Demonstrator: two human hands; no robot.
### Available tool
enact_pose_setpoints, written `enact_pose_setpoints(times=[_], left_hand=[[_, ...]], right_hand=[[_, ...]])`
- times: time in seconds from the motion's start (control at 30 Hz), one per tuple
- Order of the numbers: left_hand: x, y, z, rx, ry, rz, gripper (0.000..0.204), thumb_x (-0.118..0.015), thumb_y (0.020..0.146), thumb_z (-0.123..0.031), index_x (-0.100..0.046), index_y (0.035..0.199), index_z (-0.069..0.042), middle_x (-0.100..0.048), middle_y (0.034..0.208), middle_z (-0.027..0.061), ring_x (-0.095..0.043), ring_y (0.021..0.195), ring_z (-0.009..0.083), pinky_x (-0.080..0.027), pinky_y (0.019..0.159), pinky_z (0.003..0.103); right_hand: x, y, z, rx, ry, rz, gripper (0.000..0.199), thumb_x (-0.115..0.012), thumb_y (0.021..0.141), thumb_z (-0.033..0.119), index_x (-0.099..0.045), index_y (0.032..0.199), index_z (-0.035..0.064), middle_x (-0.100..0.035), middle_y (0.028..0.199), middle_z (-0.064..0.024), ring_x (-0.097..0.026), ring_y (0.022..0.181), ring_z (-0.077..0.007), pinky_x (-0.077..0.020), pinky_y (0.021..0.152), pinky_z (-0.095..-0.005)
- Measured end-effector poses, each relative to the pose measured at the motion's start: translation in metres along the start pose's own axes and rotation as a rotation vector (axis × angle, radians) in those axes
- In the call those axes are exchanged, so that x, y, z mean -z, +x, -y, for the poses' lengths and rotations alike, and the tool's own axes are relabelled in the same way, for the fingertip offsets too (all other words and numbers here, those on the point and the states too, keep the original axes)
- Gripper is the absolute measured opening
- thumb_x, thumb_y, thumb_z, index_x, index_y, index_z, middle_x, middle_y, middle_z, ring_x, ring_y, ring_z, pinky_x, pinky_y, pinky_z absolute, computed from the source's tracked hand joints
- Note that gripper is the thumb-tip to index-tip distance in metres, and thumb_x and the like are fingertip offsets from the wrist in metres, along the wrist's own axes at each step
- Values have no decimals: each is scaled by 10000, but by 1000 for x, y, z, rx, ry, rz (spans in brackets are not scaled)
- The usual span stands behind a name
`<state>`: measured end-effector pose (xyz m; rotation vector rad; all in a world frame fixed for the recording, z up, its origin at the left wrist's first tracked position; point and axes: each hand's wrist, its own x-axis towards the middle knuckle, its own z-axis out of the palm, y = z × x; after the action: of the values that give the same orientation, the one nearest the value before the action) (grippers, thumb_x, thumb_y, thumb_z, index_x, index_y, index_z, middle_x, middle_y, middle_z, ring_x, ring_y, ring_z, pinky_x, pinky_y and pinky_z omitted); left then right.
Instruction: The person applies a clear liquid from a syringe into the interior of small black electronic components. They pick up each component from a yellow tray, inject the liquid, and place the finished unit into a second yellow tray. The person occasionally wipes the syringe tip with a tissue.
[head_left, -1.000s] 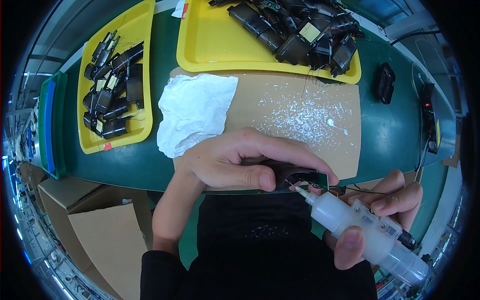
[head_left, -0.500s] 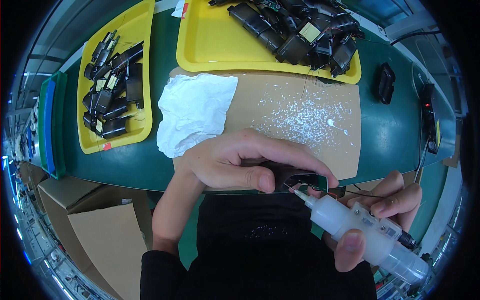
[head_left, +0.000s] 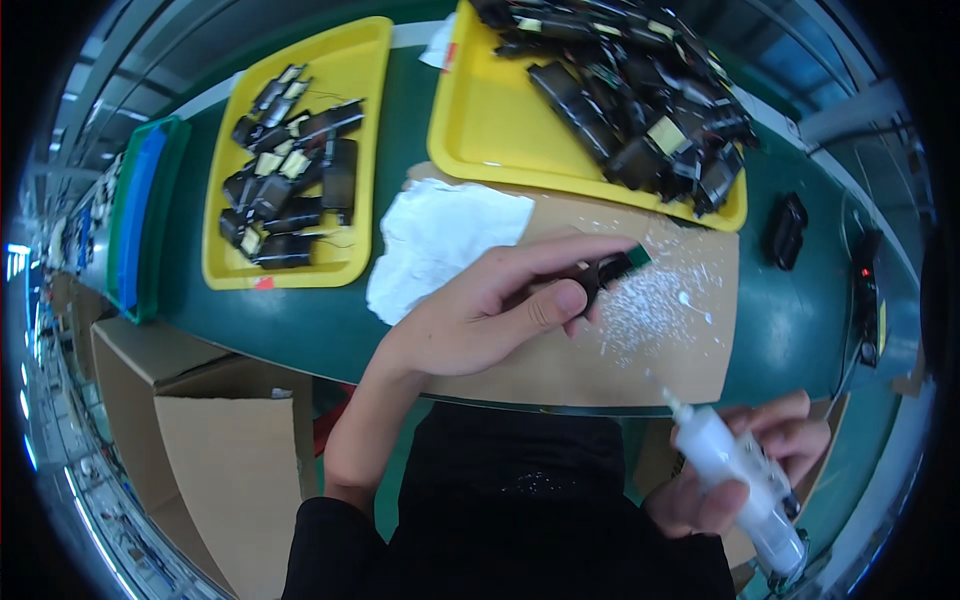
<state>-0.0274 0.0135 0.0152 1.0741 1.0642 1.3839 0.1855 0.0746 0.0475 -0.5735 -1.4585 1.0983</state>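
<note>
My left hand (head_left: pixel 470 320) is closed around a small black plastic housing (head_left: pixel 598 282), held above the cardboard sheet. A green circuit board (head_left: pixel 638 257) shows at the end of the housing, by my fingertips. Lower right, my right hand (head_left: pixel 790 435) grips a whitish, translucent dispensing syringe (head_left: pixel 718 452), thumb on one side and fingers on the other. Its thin nozzle points up and left, apart from the housing. Motion blurs the syringe and right fingers a little. My left fingers hide part of the housing.
White specks litter the cardboard sheet (head_left: pixel 700 365), beside a crumpled white cloth (head_left: pixel 440 225). Yellow trays of black parts stand at left (head_left: pixel 365 200) and far right (head_left: pixel 500 150). One black part (head_left: pixel 787 232) lies alone at right. Cardboard boxes (head_left: pixel 225 450) stand lower left.
My hands have moved apart: the left has carried the housing away over the sheet, and the syringe nozzle has left it, going down and right. The whole view has also shifted.
</note>
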Motion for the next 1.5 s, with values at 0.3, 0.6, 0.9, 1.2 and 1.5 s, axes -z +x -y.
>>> enact_pose_setpoints(times=[0.3, 0.6, 0.9, 1.2, 1.5], left_hand=[[91, -63, -70, -63, 1490, -901, 403, -600, 789, -65, -528, 1184, -33, -536, 1123, 143, -499, 1059, 245, -392, 897, 327], [28, -57, -3, -4, 1492, -360, 199, -639, 687, 24, -594, 874, -27, -583, 946, 95, -566, 874, 191, -433, 768, 269], [-46, -38, -3, 13, -284, -516, 238, -560, 826, 45, -479, 1050, 38, -581, 989, 68, -558, 910, 102, -448, 799, 253], [-50, -41, 12, -149, -202, -419, 172, -588, 775, 71, -545, 938, 40, -588, 951, 95, -570, 860, 120, -463, 757, 250], [-46, -33, 7, -189, -15, -746, 157, -571, 780, 84, -549, 932, 52, -595, 927, 94, -572, 848, 110, -466, 740, 233]], right_hand=[[19, -6, -47, -474, -396, 239, 275, -687, 721, 96, -491, 897, 16, -524, 833, -56, -491, 628, -85, -390, 569, -203], [21, -2, -36, -418, -129, 144, 332, -680, 744, 141, -439, 917, -7, -478, 856, -100, -536, 593, -117, -459, 512, -210], [-5, 5, -12, -449, 311, 145, 499, -733, 716, 353, -398, 910, 38, -477, 809, -109, -514, 625, -122, -499, 505, -244], [1, -4, -20, -370, 178, 228, 394, -710, 737, 253, -427, 904, 35, -479, 806, -89, -515, 678, -121, -462, 595, -234], [8, -6, -7, -295, 54, 103, 480, -741, 706, 352, -418, 900, 55, -452, 791, -70, -521, 660, -124, -489, 649, -248]])
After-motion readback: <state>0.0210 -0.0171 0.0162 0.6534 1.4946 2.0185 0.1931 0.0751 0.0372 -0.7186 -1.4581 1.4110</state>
